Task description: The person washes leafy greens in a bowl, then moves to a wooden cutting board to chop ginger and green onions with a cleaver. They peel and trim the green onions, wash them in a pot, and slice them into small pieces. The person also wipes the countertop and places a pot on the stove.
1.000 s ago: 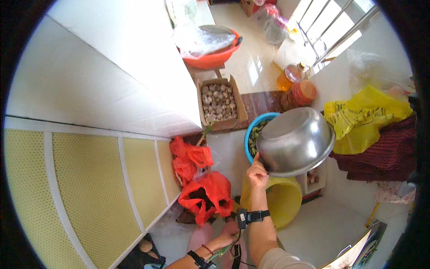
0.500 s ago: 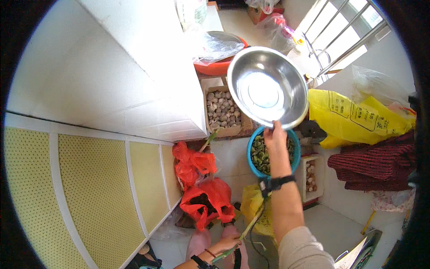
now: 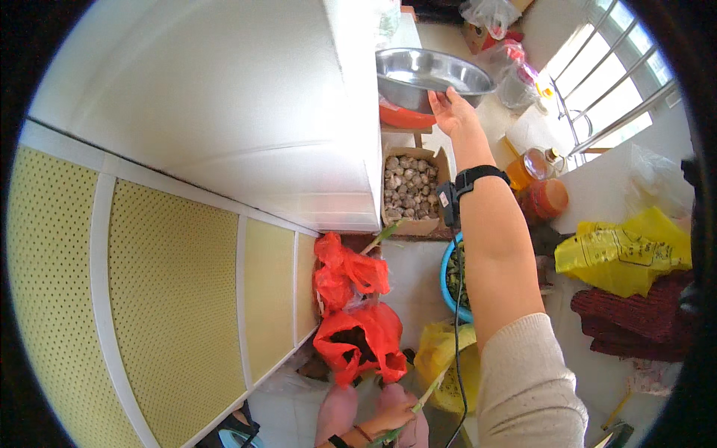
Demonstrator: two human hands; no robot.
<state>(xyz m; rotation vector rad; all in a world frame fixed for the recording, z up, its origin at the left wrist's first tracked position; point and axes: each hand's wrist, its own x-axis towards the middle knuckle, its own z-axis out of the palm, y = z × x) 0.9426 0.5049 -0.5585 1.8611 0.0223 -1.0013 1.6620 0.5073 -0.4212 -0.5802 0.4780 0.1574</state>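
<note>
Now | shiny, round steel basin (image 3: 429, 72) | right hand (image 3: 455, 116) gripping its rim | left hand (image 3: 397, 414) clasping stalk (image 3: 430, 390)

Basin (image 3: 429, 75), top centre, is silver; stalk (image 3: 432, 387), bottom centre, pale green; bags (image 3: 385, 328), lower centre, red; panels (image 3: 175, 306), left, yellow, dark-dotted.
</note>
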